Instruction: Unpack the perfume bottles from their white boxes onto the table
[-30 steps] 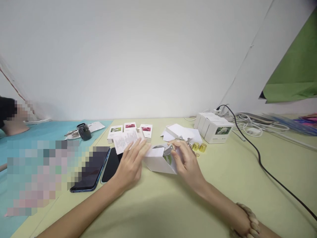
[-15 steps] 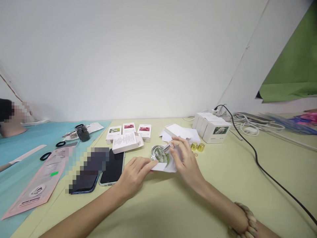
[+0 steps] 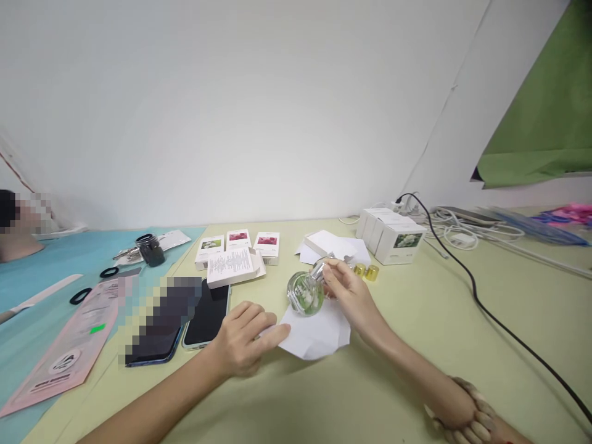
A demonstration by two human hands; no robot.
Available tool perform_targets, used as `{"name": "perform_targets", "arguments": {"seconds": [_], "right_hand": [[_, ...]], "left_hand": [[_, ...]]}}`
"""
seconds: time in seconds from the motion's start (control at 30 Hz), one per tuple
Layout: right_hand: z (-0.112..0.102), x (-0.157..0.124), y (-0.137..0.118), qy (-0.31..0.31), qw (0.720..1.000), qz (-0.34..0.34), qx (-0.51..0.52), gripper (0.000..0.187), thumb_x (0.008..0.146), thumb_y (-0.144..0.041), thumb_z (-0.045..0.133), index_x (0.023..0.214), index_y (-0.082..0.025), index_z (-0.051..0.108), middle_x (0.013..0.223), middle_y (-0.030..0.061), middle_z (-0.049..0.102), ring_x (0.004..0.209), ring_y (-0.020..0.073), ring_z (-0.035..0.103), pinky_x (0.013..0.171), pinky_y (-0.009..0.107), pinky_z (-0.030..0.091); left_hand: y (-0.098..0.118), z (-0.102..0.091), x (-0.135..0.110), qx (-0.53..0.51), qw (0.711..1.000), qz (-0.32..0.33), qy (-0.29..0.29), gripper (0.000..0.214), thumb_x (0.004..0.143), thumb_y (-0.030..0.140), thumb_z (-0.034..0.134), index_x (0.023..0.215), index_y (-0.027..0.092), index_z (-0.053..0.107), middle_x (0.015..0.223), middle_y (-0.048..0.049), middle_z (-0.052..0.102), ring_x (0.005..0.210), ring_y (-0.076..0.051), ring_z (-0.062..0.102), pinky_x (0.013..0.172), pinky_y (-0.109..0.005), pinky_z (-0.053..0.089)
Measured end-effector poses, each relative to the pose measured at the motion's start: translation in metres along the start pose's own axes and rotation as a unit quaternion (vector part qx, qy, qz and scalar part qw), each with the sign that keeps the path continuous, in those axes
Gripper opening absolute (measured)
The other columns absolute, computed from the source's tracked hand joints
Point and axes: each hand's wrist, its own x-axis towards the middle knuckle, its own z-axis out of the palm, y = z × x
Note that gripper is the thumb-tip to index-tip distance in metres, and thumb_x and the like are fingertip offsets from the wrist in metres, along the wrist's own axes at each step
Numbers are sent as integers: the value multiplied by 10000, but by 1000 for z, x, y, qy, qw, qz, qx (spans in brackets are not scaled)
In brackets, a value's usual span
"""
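My right hand [image 3: 349,290] grips the silver cap [image 3: 320,270] of a round, clear glass perfume bottle [image 3: 305,295]. The bottle tilts with its round body toward the left, and green shows through the glass. Beneath it lies a creased white sheet of paper [image 3: 319,333], folds still in it. At the paper's left edge, my left hand [image 3: 247,339] pinches it, the index finger stretched over the top and the thumb mostly hidden. Behind the bottle are more white papers [image 3: 354,250] and a small white box [image 3: 324,242]. Two gold caps [image 3: 371,272] stand past my right hand.
White boxes with flower pictures [image 3: 267,248] and an opened box [image 3: 231,268] lie at the back left. Two phones [image 3: 206,317] rest left of my hand. A row of white boxes [image 3: 400,243] and a black cable [image 3: 476,290] are on the right.
The bottle has come out of the white paper, lifted by its cap and turned toward me. The paper has opened out flatter beneath it, and my left hand has stayed at its edge.
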Motion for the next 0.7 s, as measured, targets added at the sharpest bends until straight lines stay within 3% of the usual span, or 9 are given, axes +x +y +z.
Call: {"name": "perform_targets", "arguments": {"seconds": [0.17, 0.27, 0.4, 0.47, 0.57, 0.7], "right_hand": [[5, -5, -5, -38, 998, -35, -21, 311, 853, -410, 434, 1086, -224, 519, 973, 68, 665, 940, 209, 600, 833, 387, 452], [6, -7, -7, -78, 995, -58, -25, 302, 866, -388, 416, 1096, -220, 519, 1021, 69, 647, 949, 198, 591, 806, 367, 469], [2, -4, -11, -134, 988, -72, -41, 318, 857, -393, 433, 1098, -228, 559, 1080, 68, 619, 942, 199, 591, 745, 341, 498], [-1, -4, -15, -129, 988, -74, -42, 339, 840, -402, 464, 1124, -243, 558, 1145, 69, 586, 984, 208, 576, 754, 345, 504], [-4, -8, -23, -71, 993, -92, -13, 348, 836, -404, 474, 1148, -267, 544, 1202, 62, 543, 1044, 211, 540, 755, 332, 505], [-7, -16, -27, -10, 982, -186, 24, 265, 863, -383, 422, 965, -247, 624, 1042, 53, 601, 834, 171, 582, 592, 274, 482]], "left_hand": [[3, -5, 4, -19, 999, -17, 33, 252, 871, 195, 241, 956, 182, 477, 683, -52, 545, 593, -161, 466, 546, -301, 370], [3, -8, 5, -43, 996, -77, 30, 245, 894, 235, 219, 977, 207, 448, 720, -48, 545, 630, -167, 493, 582, -323, 391], [-3, -7, -1, -42, 983, -158, 85, 235, 909, 271, 247, 1034, 223, 439, 807, -49, 556, 710, -170, 525, 646, -337, 404], [-7, -5, -6, -37, 972, -207, 103, 249, 915, 288, 260, 1064, 222, 449, 861, -57, 563, 775, -178, 531, 684, -343, 409], [-11, -2, -10, -45, 941, -309, 131, 270, 923, 315, 267, 1064, 214, 473, 910, -64, 564, 834, -184, 533, 726, -343, 420], [-14, -2, -5, -90, 849, -483, 192, 274, 932, 354, 259, 1031, 213, 472, 860, -41, 543, 741, -155, 531, 661, -297, 427]]}}
